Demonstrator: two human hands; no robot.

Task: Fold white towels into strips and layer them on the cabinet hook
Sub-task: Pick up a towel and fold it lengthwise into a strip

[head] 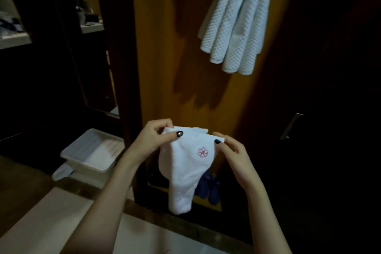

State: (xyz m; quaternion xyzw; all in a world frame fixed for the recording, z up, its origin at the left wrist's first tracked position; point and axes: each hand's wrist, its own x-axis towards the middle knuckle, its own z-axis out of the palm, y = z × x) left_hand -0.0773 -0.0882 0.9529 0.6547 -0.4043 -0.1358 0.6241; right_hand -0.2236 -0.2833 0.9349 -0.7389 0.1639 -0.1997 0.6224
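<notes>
Mid-fold: white towel pinched at top corners by fingers of left hand and right hand. Next, likely: narrow to strip, raise onto hung towels.

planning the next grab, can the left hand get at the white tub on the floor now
Probably not yet: the left hand pinches a corner of the white towel; the tub sits lower left, nothing visibly between.

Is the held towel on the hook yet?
No, the left hand and right hand pinch the towel by its top corners, below the hanging towels.
</notes>
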